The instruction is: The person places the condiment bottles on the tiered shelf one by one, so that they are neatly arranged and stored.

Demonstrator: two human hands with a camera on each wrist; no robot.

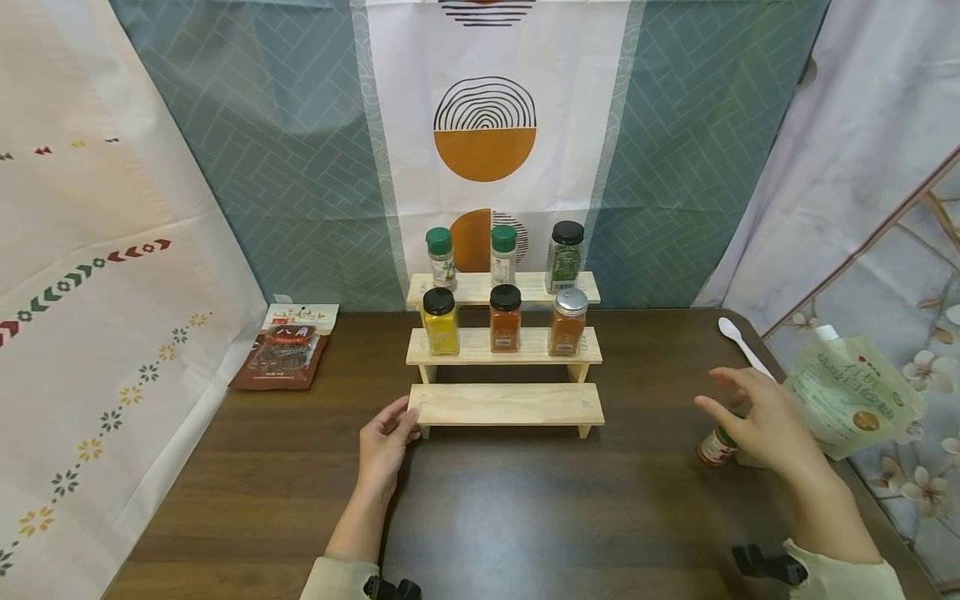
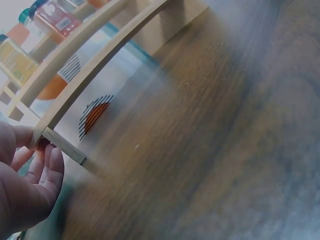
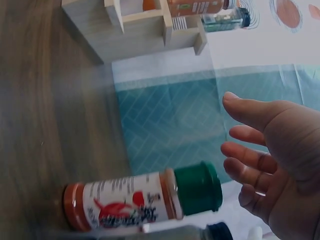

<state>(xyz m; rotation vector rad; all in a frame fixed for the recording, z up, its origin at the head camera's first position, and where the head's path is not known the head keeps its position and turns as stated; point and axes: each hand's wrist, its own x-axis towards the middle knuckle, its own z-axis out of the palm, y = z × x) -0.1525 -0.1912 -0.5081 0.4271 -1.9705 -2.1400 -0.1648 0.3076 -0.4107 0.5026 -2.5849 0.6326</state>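
My left hand (image 1: 384, 442) pinches the left end of the lowest tier of a three-step wooden spice rack (image 1: 510, 405); the left wrist view shows thumb and fingers at that corner. The middle tier bears a yellow spice jar (image 1: 441, 325), a black-lidded red-brown one (image 1: 505, 321) and a silver-lidded one (image 1: 567, 323). Two green-capped jars and a black-lidded jar of green herbs (image 1: 565, 258) stand on top. At the right, my right hand (image 1: 772, 421) hovers with fingers spread and slightly bent, holding nothing, near a green-capped red spice jar (image 3: 135, 200). A second, dark-capped jar (image 3: 185, 233) is partly visible beside it.
A green spouted pouch (image 1: 855, 392) stands at the right edge, partly behind my right hand. Behind it lies a white spoon (image 1: 742, 343). A brown packet (image 1: 285, 350) rests at the back left. Cloth hangs around the table's back and sides.
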